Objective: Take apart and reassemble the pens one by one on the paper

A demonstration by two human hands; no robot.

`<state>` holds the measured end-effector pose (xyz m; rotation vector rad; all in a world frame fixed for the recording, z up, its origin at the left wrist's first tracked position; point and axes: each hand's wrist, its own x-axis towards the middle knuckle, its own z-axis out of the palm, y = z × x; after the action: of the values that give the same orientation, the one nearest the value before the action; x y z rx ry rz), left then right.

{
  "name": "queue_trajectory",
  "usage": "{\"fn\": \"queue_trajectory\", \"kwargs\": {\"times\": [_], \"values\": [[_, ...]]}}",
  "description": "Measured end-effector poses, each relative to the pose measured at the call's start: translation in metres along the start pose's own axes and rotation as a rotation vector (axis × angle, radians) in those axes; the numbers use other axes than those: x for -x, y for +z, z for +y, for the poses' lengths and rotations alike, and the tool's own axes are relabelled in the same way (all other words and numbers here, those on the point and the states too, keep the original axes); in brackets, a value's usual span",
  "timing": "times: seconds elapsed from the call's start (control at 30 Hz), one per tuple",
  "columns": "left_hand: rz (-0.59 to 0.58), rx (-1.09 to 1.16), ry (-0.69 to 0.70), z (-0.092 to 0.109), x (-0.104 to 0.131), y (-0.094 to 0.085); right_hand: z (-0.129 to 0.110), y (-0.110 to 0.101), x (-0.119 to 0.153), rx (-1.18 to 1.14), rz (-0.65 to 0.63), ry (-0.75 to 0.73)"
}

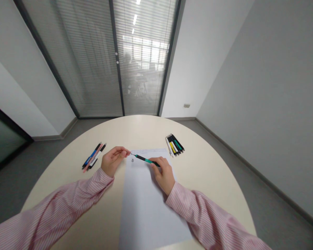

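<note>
My right hand (163, 173) pinches a green and black pen (147, 160) by its dark end, the other end pointing left. From that left end a thin, light-coloured tip reaches to the fingertips of my left hand (115, 159). Thumb and forefinger of the left hand are pressed together there; whether they hold the tip or a separate tiny piece is too small to tell. Both hands hover over the top part of a white paper sheet (151, 205). A small dark grey piece (132, 160) lies on the sheet just below the pen's left end.
Several pens (94, 156), blue, pink and black-and-white, lie on the round cream table (211, 180) left of my left hand. On the right rests a row of several pens (175, 144) in white, yellow, black and green. Beyond the table stands a glass partition with blinds (94, 69).
</note>
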<state>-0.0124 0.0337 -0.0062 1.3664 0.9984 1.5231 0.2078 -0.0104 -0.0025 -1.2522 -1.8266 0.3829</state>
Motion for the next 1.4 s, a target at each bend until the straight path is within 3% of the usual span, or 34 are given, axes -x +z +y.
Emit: {"fn": "queue_trajectory", "kwargs": {"times": [0.3, 0.5, 0.6, 0.73, 0.83, 0.93, 1.13, 1.27, 1.4], "values": [[-0.140, -0.078, -0.059, 0.012, 0.004, 0.008, -0.004, 0.000, -0.001, -0.008, -0.015, -0.016], [-0.121, -0.141, -0.065, 0.009, 0.006, 0.011, -0.004, 0.001, -0.003, 0.012, -0.027, -0.035], [-0.138, -0.236, 0.026, 0.007, 0.004, 0.008, -0.002, 0.002, -0.003, 0.000, 0.003, -0.012], [-0.176, -0.627, 0.238, 0.000, -0.001, 0.002, -0.001, 0.002, -0.003, -0.017, 0.038, 0.018], [-0.249, -0.754, 0.277, -0.007, -0.002, -0.001, -0.002, 0.001, -0.002, -0.020, 0.039, 0.025], [-0.251, -0.643, 0.155, -0.008, -0.003, 0.000, -0.002, -0.001, -0.002, -0.028, 0.044, 0.023], [-0.139, -0.087, -0.199, 0.005, -0.007, 0.002, 0.006, -0.004, -0.004, 0.037, 0.042, 0.018], [-0.143, 0.030, -0.255, 0.009, -0.009, 0.002, 0.008, -0.004, -0.005, 0.066, 0.025, 0.017], [-0.157, -0.006, -0.269, 0.009, -0.007, 0.004, 0.008, -0.004, -0.004, 0.078, 0.010, 0.011]]}}
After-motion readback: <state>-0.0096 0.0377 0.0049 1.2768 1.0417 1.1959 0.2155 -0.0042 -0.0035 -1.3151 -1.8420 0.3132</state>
